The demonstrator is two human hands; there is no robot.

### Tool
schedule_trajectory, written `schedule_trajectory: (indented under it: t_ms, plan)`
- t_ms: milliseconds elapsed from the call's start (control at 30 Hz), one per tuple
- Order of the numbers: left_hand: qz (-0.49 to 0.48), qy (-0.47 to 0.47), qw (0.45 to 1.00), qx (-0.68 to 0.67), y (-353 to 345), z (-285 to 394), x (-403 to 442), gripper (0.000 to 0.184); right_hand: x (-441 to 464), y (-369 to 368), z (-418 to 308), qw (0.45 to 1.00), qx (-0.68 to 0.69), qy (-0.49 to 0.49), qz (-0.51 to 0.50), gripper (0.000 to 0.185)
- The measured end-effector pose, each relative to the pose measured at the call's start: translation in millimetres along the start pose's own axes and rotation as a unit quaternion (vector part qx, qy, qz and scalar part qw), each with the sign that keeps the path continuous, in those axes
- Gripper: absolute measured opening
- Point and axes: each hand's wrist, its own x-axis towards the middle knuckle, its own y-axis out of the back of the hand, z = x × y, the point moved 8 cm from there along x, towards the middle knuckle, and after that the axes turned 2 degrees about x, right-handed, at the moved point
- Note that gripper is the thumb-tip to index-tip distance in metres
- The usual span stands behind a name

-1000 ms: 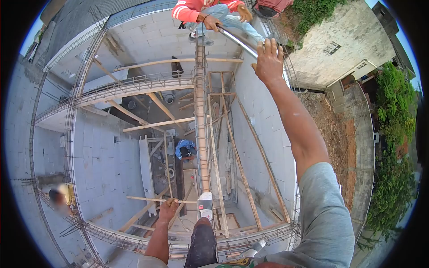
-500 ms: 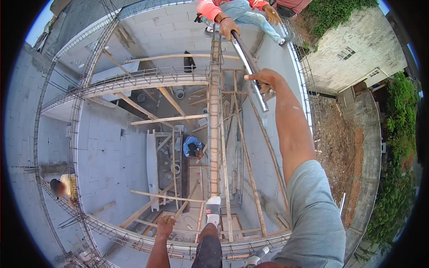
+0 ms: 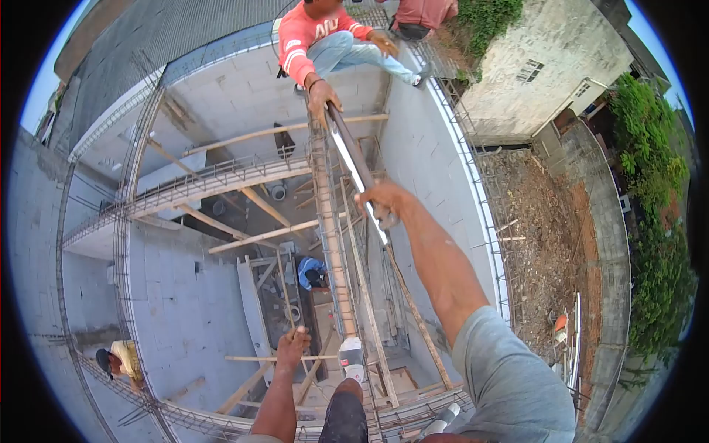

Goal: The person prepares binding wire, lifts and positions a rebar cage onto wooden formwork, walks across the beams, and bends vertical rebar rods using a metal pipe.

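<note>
My right hand (image 3: 382, 203) is wrapped round the lower part of a long metal bar (image 3: 352, 159), which has a shiny face and a dark brown face. A person in a red sweater (image 3: 323, 37) grips its upper end with one hand. My left hand (image 3: 293, 344) is raised low in the middle of the view, its fingers curled; whether anything is in them is too small to tell. My foot in a light shoe (image 3: 351, 354) rests on the narrow beam formwork (image 3: 331, 244) that runs away from me.
Wooden props (image 3: 273, 235) cross the deep room below, where a person in blue (image 3: 312, 274) crouches. Rebar cages (image 3: 473, 166) line the wall tops. Another person in yellow (image 3: 125, 362) is at the lower left. Rubble ground (image 3: 543, 244) lies outside the right wall.
My right hand has gone from open beside the bar to closed round it. The bar has come lower and nearer. The view has shifted, showing more of the person in red.
</note>
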Motion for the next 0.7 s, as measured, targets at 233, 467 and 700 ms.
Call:
schedule_trajectory:
  t_ms: [233,467,700]
  plan:
    - [-0.075,0.022,0.996,-0.042,-78.8,68.9,-14.6,0.05,-172.4,-44.3,107.8,0.981,0.192,0.014,-0.01,0.025]
    - [-0.187,0.006,0.976,0.111,-157.1,47.3,-81.7,0.043,-415.2,-113.2,336.6,0.9,0.416,-0.127,0.004,0.014]
    - [-0.412,-0.064,0.85,0.323,-327.8,36.6,-180.5,0.041,-608.1,-230.8,609.4,0.77,0.556,-0.283,0.134,0.016]
